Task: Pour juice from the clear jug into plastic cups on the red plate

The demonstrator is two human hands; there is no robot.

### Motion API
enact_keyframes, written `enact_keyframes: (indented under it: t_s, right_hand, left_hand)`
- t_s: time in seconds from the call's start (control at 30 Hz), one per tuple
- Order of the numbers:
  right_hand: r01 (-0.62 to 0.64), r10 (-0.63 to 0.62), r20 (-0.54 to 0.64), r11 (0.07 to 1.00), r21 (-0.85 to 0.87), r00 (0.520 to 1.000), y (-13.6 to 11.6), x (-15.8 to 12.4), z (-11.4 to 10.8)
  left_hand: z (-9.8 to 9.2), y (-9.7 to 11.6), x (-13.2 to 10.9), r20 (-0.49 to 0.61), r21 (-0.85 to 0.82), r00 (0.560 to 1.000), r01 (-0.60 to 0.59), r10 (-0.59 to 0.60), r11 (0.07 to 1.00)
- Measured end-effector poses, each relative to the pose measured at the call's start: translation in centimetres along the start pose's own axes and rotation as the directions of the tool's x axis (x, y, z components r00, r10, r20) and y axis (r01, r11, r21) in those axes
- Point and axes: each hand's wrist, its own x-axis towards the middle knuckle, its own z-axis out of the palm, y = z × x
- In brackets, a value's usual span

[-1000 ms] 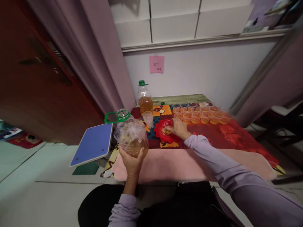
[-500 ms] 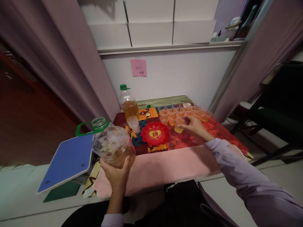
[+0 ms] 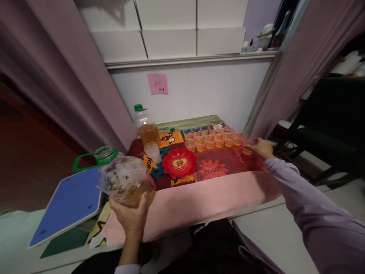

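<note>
My left hand [image 3: 129, 217] is wrapped around a large clear plastic jug [image 3: 125, 179], uncapped and tilted, with amber liquid low inside and a green handle at its neck. Far to the right, my right hand [image 3: 261, 147] pinches a small clear plastic cup [image 3: 247, 147] holding yellowish liquid, at the end of the front row. Rows of similar cups [image 3: 210, 142] stand close together to its left, many with the same liquid. A red scalloped plate [image 3: 180, 163] with a yellow heart design lies between my hands.
A second jug [image 3: 148, 129], green-capped and partly full, stands at the back left beside a stack of nested clear cups [image 3: 153, 152]. A pink cloth [image 3: 199, 201] covers the table's front edge. A blue board [image 3: 68, 205] lies left; a dark chair [image 3: 336, 121] stands right.
My right hand has carried the cup rightward from in front of the rows to the right end of the front row. My left hand still holds the jug; the whole view has shifted.
</note>
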Motion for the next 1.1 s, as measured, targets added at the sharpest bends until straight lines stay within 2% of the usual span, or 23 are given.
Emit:
enact_keyframes:
  t_s: [0.2,0.33,0.4,0.47,0.57,0.67,0.73,0.8,0.87,0.93,1.0,1.1]
  right_hand:
    - [-0.026,0.024,0.039,0.999,0.034,0.999,-0.6,0.8,0.9]
    - [-0.012,0.009,0.037,0.998,0.061,0.999,-0.5,0.3,0.7]
    - [0.008,-0.009,0.017,0.996,0.084,1.000,-0.5,-0.4,0.2]
    - [0.034,-0.028,-0.051,0.990,0.135,0.998,-1.0,-1.3,-0.3]
    - [0.160,-0.111,-0.191,0.950,0.267,0.975,-3.5,-3.4,-1.0]
    - [0.373,-0.291,-0.243,0.809,0.454,0.926,-8.7,-6.6,-1.7]
    - [0.501,-0.446,-0.246,0.650,0.571,0.860,-13.3,-9.5,-2.1]
    - [0.595,-0.609,-0.234,0.497,0.632,0.758,-18.3,-12.4,-2.5]
    - [0.657,-0.738,-0.210,0.386,0.648,0.641,-23.3,-15.0,-2.6]
    - [0.715,-0.825,-0.177,0.332,0.615,0.536,-28.2,-16.9,-2.3]
    - [0.776,-0.890,-0.102,0.327,0.539,0.445,-32.7,-18.0,-1.6]
    - [0.866,-0.945,0.050,0.317,0.388,0.323,-37.8,-19.0,-0.1]
  left_hand:
    - [-0.3,1.2,0.0,0.017,-0.025,1.000,0.024,-0.024,0.999]
    - [-0.2,1.1,0.0,0.001,-0.029,1.000,0.010,-0.010,1.000]
    - [-0.1,0.9,0.0,-0.003,-0.012,1.000,0.009,-0.009,1.000]
    - [-0.1,0.7,0.0,0.010,-0.006,1.000,0.013,-0.013,1.000]
    - [-0.2,0.7,-0.4,0.048,-0.041,0.999,0.018,-0.016,0.999]
    - [-0.1,0.6,-0.7,0.034,-0.050,0.999,0.040,-0.039,0.998]
    - [-0.1,0.4,-0.9,0.017,-0.051,0.999,0.041,-0.040,0.998]
    - [-0.1,0.2,-1.1,0.005,-0.062,0.999,0.038,-0.038,0.997]
    - [-0.1,0.0,-1.2,0.001,-0.074,0.999,0.038,-0.038,0.997]
    - [0.0,-0.3,-1.3,0.007,-0.089,0.999,0.035,-0.035,0.995]
    - [0.0,-0.5,-1.4,0.015,-0.100,0.999,0.030,-0.029,0.995]
    - [0.1,-0.9,-1.5,0.015,-0.112,1.000,0.022,-0.020,0.993]
